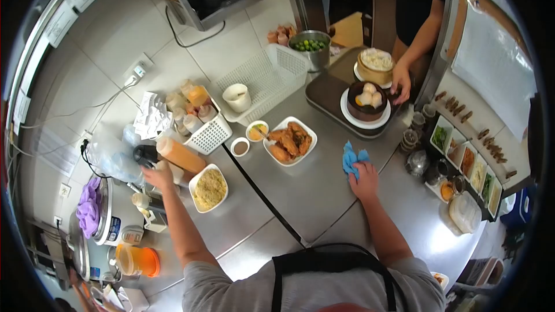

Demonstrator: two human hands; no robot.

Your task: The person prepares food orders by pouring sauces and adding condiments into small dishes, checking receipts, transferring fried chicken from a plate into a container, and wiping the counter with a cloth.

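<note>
Blue cloth [351, 159] lies under my right hand [364, 181], left hand [159, 175] apart by bottles [180, 155], both grips unclear; chicken [291, 141] and rice [210, 188] sit already dished on the counter [318, 196].

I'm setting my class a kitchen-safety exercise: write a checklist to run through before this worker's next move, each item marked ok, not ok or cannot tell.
1. Right hand on the cloth: ok, they touch.
2. Left hand firmly gripping something: cannot tell; it is among the bottles, grip unclear.
3. Rice bowl upright: ok.
4. Chicken clear of the cloth: ok, they lie apart.
5. Tray free of other hands: not ok; a co-worker's hand is at it.
</note>
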